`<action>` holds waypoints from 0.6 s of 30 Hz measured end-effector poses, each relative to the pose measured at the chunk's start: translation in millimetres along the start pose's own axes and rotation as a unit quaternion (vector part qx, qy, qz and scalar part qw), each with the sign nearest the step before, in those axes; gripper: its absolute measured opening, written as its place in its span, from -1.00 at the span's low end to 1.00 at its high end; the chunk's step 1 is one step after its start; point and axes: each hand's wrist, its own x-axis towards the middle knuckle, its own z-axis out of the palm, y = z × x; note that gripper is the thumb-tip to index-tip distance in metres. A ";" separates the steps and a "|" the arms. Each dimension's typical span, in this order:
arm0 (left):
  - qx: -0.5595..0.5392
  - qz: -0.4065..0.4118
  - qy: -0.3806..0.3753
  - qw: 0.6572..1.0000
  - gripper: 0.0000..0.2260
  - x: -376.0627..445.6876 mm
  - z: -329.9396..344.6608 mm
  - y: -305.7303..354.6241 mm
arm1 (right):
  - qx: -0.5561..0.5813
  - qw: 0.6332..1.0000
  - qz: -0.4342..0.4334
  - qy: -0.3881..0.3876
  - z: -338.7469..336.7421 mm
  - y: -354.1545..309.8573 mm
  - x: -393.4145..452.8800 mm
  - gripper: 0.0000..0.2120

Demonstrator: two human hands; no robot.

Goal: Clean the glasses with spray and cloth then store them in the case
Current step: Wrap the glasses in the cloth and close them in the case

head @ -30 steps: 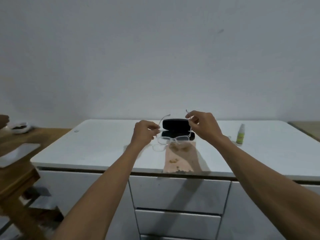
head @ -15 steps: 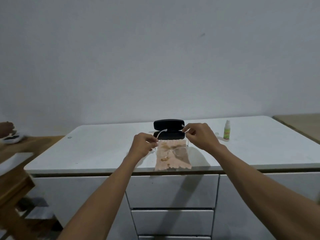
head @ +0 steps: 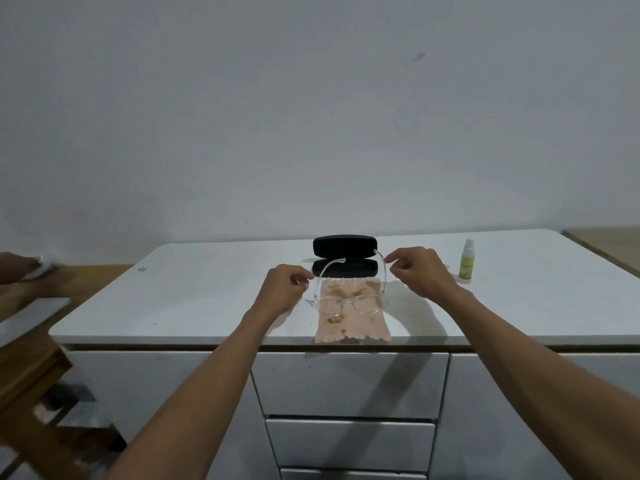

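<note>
Left hand (head: 282, 289) pinches the left arm of the glasses (head: 348, 303), right hand (head: 417, 271) the right arm — both closed on them. Lenses rest on the cloth (head: 351, 323), long axis left-right, between the hands. Open case (head: 344, 259) just behind; spray (head: 466, 261) nearer the right hand.

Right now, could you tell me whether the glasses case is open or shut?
Open. The black glasses case shows its lid raised behind the lower half, with a gap between them; the clear-framed glasses lie outside it on the pink cloth.
</note>
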 end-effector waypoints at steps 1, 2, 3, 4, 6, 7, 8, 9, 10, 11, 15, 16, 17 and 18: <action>-0.002 -0.003 -0.005 1.000 -0.78 3.1 2.2 -0.5 | 0.000 1.000 0.002 -0.011 2.9 3.7 3.5 -0.77; -0.001 -0.008 -0.010 1.000 -0.80 5.7 4.5 0.0 | 0.002 1.000 0.005 -0.022 5.2 6.5 6.9 -0.80; 0.001 -0.013 -0.015 1.000 -0.79 9.6 7.1 -1.0 | 0.006 0.999 0.009 -0.035 7.7 9.0 10.8 -0.82; 0.001 -0.018 -0.020 1.000 -0.75 13.0 9.5 -1.4 | 0.008 0.999 0.017 -0.047 9.9 11.0 14.6 -0.83; -0.001 -0.032 -0.029 0.999 -0.75 21.2 14.3 -2.2 | 0.008 0.997 0.026 -0.071 14.6 14.0 22.0 -0.85; -0.001 -0.038 -0.031 0.999 -0.80 25.4 17.1 -1.6 | 0.005 0.996 0.027 -0.080 17.5 15.5 25.5 -0.87; 0.000 -0.042 -0.033 0.999 -0.85 29.3 19.3 -0.2 | -0.001 0.996 0.029 -0.088 20.2 16.4 28.3 -0.90; 0.003 -0.045 -0.035 0.998 -0.88 34.3 22.4 -0.3 | -0.007 0.995 0.030 -0.095 22.9 17.1 30.8 -0.93; 0.008 -0.047 -0.038 0.998 -0.90 37.6 24.6 1.7 | -0.011 0.994 0.032 -0.100 25.8 18.2 33.1 -0.92; 0.012 -0.046 -0.039 0.998 -0.90 40.5 26.5 3.8 | -0.011 0.994 0.035 -0.104 28.4 19.8 34.8 -0.88; 0.013 -0.046 -0.032 0.998 -0.85 49.8 28.7 3.8 | -0.001 0.993 0.041 -0.108 33.7 23.8 39.2 -0.86; 0.018 -0.047 -0.031 0.998 -0.82 50.4 28.6 2.3 | 0.000 0.993 0.042 -0.107 34.8 24.8 40.1 -0.87; 0.012 -0.051 -0.030 0.998 -0.81 49.8 28.8 1.7 | 0.001 0.994 0.043 -0.105 35.5 25.6 40.7 -0.88; 0.009 -0.052 -0.030 0.998 -0.82 49.8 29.4 -0.2 | 0.002 0.994 0.045 -0.105 35.8 25.9 41.2 -0.88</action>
